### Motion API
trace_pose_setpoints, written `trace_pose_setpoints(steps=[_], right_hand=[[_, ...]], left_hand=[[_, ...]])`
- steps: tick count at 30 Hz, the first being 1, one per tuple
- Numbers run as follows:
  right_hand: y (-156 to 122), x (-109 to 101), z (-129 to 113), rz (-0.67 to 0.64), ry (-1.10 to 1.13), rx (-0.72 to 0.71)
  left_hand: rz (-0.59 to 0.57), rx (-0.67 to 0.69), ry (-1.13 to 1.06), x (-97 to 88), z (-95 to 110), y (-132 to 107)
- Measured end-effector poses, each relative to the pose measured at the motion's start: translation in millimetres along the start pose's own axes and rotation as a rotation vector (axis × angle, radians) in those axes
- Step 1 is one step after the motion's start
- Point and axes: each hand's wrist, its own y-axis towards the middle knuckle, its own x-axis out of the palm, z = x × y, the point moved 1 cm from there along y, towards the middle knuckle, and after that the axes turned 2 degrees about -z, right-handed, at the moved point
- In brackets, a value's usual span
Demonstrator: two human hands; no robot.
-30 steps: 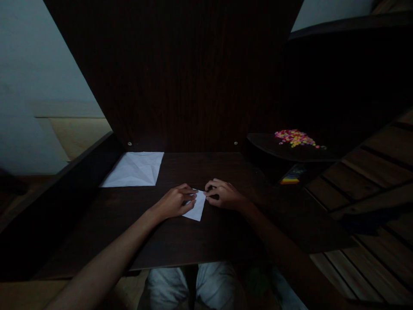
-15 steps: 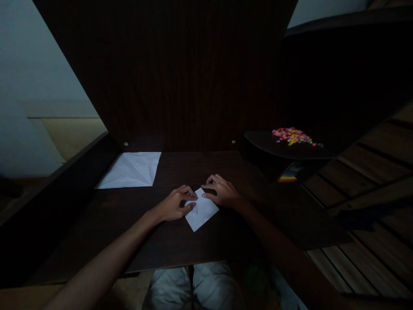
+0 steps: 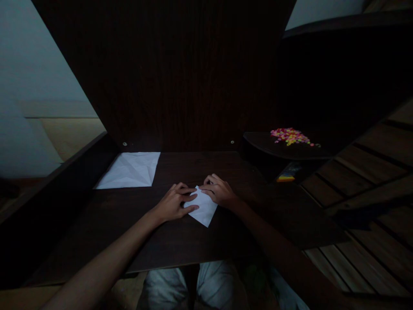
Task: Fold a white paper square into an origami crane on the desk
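A small white square of paper (image 3: 204, 211) lies on the dark desk in front of me, turned with one corner toward me. My left hand (image 3: 176, 202) rests at its left side, fingers spread and fingertips on the sheet. At the top corner, my right hand (image 3: 217, 189) has its thumb and a finger close together on the paper, while its other fingers curl above. Both hands hide parts of the sheet's upper edges, so any fold there cannot be made out.
A larger creased white sheet (image 3: 130, 170) lies at the back left of the desk (image 3: 180, 165). Many small colourful pieces (image 3: 290, 136) are heaped on a corner shelf (image 3: 267, 146) at the right. Under it sits a yellow-edged item (image 3: 285, 178). A side panel (image 3: 64, 176) borders the left.
The small paper has turned, its near corner swinging to the right. The dark line on its face no longer shows. My left fingers have spread, and my right hand has shifted slightly left.
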Motion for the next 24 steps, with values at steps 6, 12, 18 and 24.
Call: trace_pose_setpoints(steps=[6,12,18,24], right_hand=[[0.5,0.3,-1.6,-0.039,-0.034,0.001],[0.4,1.6,-1.0,-0.057,-0.024,0.010],[1.0,4.2,1.1,-0.055,0.004,0.022],[2.5,7.0,4.2,-0.039,0.067,0.017]], left_hand=[[-0.054,-0.004,0.034,1.6,-2.0,-1.5],[-0.084,-0.001,0.052,0.9,-3.9,-3.1],[-0.106,-0.010,0.035,-0.5,-4.6,-3.4],[-0.105,-0.009,0.027,-0.4,-4.9,-2.6]])
